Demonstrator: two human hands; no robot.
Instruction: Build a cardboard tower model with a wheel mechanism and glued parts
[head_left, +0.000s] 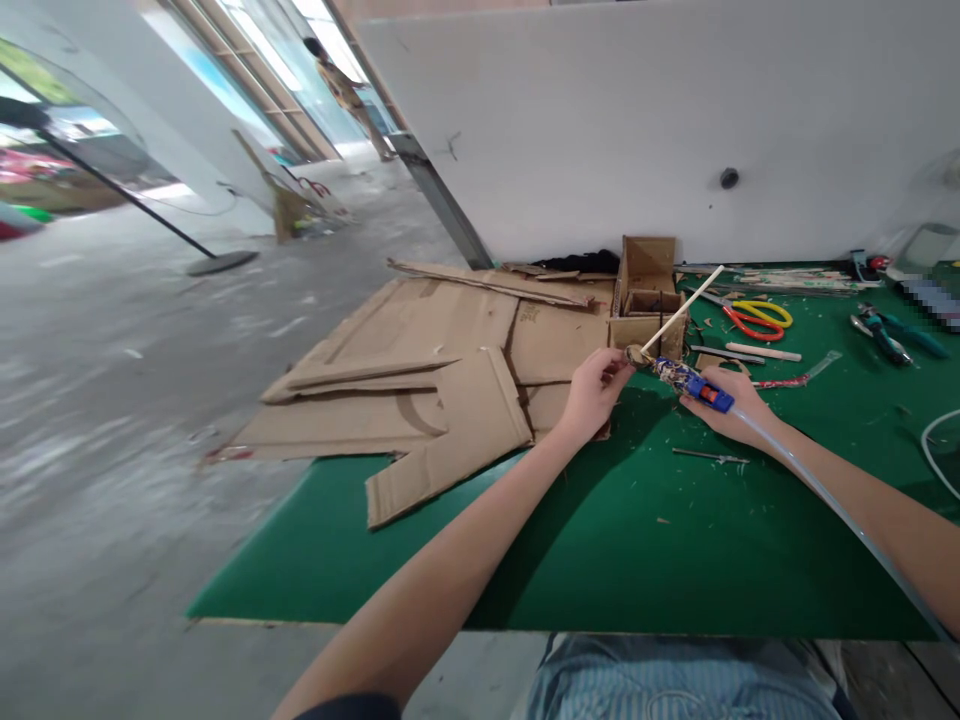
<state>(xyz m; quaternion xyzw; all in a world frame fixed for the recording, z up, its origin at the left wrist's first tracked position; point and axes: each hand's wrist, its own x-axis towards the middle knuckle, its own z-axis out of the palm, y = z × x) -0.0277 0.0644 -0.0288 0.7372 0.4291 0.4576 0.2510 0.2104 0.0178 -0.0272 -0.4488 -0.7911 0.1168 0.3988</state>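
Note:
My left hand (596,392) pinches a small round brown piece (637,356), perhaps cardboard, between thumb and fingers. A pale wooden stick (684,308) slants up and right from that piece. In my right hand (731,405) is a blue hot glue gun (705,390), its front part crusted with dried glue and scraps. The glue gun's tip points at the brown piece; whether they touch I cannot tell. A long clear glue stick (825,498) runs from the gun's back along my right forearm. Just behind the hands stands a small open cardboard box (649,250).
Cut cardboard sheets (457,410) overhang the left side of the green table (585,560). Scissors (757,318), pliers (881,335), a wooden rod (763,352) and a thin metal tool (709,455) lie to the right. A white panel (600,130) rises behind. Far off, a person (349,95) stands.

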